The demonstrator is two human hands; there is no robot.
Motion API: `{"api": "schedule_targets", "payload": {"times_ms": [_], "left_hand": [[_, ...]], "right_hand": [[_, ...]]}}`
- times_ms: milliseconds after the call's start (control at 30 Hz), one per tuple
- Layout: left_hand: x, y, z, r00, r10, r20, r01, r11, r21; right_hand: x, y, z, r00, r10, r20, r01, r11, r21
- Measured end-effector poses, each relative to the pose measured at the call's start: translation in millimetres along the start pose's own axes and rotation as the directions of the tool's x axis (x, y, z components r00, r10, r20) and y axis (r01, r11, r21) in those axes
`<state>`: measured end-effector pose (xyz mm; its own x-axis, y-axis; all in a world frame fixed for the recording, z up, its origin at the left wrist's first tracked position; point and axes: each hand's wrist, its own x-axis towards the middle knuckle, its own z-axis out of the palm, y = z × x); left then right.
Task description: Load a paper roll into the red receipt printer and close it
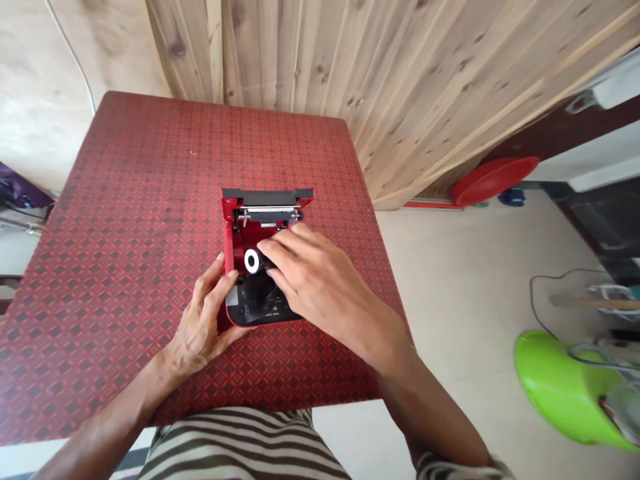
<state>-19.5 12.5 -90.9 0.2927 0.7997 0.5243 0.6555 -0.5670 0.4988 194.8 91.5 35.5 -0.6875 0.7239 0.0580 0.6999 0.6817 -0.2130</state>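
A red and black label printer [257, 303] sits on the table with its lid [267, 198] raised, showing a roller and the red compartment inside. My right hand [320, 273] reaches over it from the right, fingers closed round a small roll [252, 261] with a white end and a dark outside. The roll is at the compartment's front part; whether it touches the bottom is hidden. My left hand [205, 313] grips the printer's left side, its fingers along the red edge and its thumb at the front lower edge.
The printer stands on a table [150, 220] with a red patterned cover. Behind it rises a wooden plank wall [295, 53]. On the floor to the right are a green tub [555, 387] and a cable; a red basin [495, 180] leans further back.
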Motion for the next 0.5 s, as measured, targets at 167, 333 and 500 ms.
{"api": "schedule_targets", "payload": {"times_ms": [167, 333, 500], "left_hand": [[-2.3, -0.2, 0.8, 1.000, -0.009, 0.011, 0.009, 1.000, -0.029], [-6.0, -1.9, 2.0, 0.998, -0.036, 0.041, 0.038, 0.998, -0.047], [-6.1, -2.6, 3.2, 0.999, -0.018, 0.033, 0.020, 0.998, -0.052]], "right_hand": [[28.9, -5.6, 12.9, 0.971, 0.110, 0.210, -0.081, 0.987, -0.141], [44.2, -0.1, 16.5, 0.939, 0.126, 0.319, -0.083, 0.986, -0.145], [47.7, 4.1, 19.4, 0.935, 0.143, 0.325, -0.110, 0.987, -0.119]]}}
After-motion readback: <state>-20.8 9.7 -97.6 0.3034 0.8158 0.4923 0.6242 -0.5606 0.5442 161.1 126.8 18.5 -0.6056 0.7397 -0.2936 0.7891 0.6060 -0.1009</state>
